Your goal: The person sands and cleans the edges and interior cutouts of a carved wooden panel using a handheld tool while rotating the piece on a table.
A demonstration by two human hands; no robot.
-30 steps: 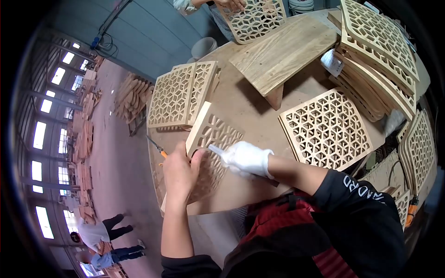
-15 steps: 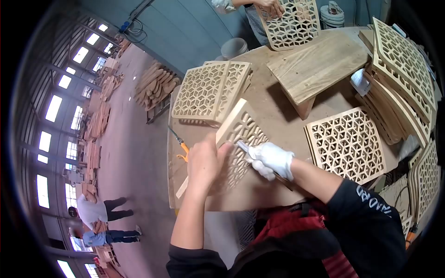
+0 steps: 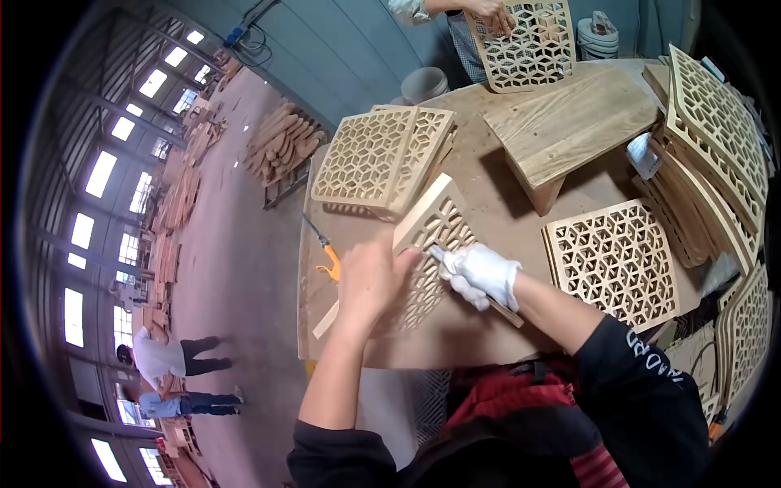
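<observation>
A wooden lattice panel (image 3: 431, 294) stands tilted above the worktable, its cut-out pattern facing my right side. My left hand (image 3: 373, 281), bare, is closed around the panel's left edge with the thumb over the lattice. My right hand (image 3: 484, 276) wears a white glove and grips a small grey piece (image 3: 438, 253) whose tip touches the openings; its exact kind is unclear. Left of the panel lies an orange-handled air blow gun (image 3: 329, 262), partly behind my left hand. Fingers of both hands are partly hidden.
Lattice panels are stacked at the back left (image 3: 358, 159), right (image 3: 618, 260) and far right (image 3: 720, 122). A low wooden stand (image 3: 573, 122) sits on the worktable (image 3: 480, 191). Across it, a co-worker's hand (image 3: 492, 15) holds another panel (image 3: 533, 49). Two people stand far left.
The whole view has shifted slightly. My left hand still grips the panel, and my right hand keeps the grey piece against the openings with only a small movement.
</observation>
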